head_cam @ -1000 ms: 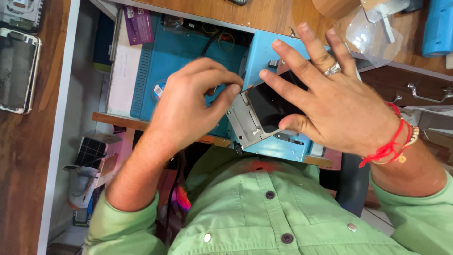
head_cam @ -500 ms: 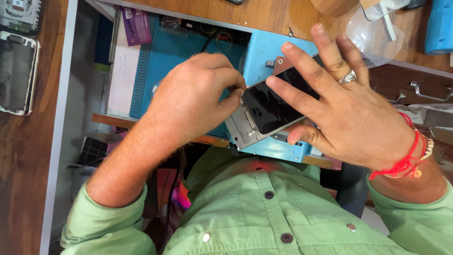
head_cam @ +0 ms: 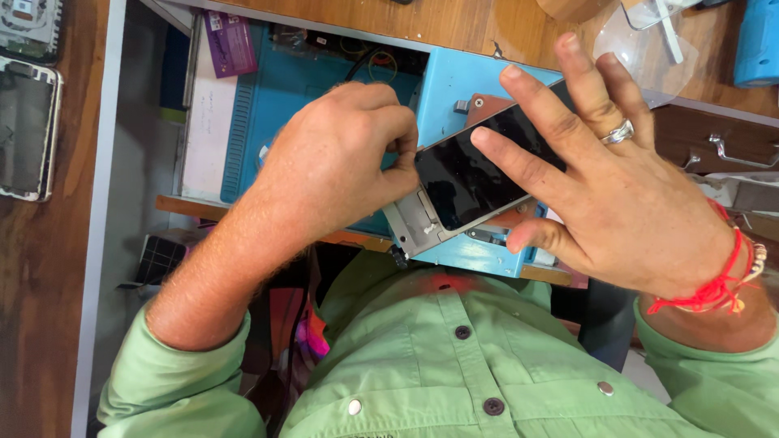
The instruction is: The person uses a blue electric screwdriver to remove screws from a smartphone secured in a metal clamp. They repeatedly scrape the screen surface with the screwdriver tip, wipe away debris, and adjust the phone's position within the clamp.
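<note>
The person is working low over an open drawer, looking down past a green buttoned shirt [head_cam: 487, 365]. The left hand [head_cam: 337, 158] is curling into a loose fist, with thumb and fingertips pinching together at the left end of a dark-screened phone [head_cam: 479, 166]; whether anything small sits between those fingertips cannot be told. The right hand [head_cam: 625, 195] is spreading wide, its fingers [head_cam: 527, 113] lying apart across the glass and pressing on it, while the thumb is hooking beneath the lower edge, so the phone is being clamped between thumb and fingers. That hand is wearing a silver ring [head_cam: 618, 132], and a red thread bracelet [head_cam: 718, 280] is circling its wrist. The phone is lying tilted, its right end higher, over a grey metal plate [head_cam: 412, 223] that is sticking out at its lower left corner, and both are sitting on a light blue block [head_cam: 454, 81] at the drawer's front right. Beside the block, a blue mat [head_cam: 284, 89] is lining the drawer floor, with a purple card [head_cam: 230, 40] near the back left corner. At far left, on the brown wooden worktop [head_cam: 49, 268], a bare phone frame [head_cam: 24, 130] is lying flat, well apart from the hands.
</note>
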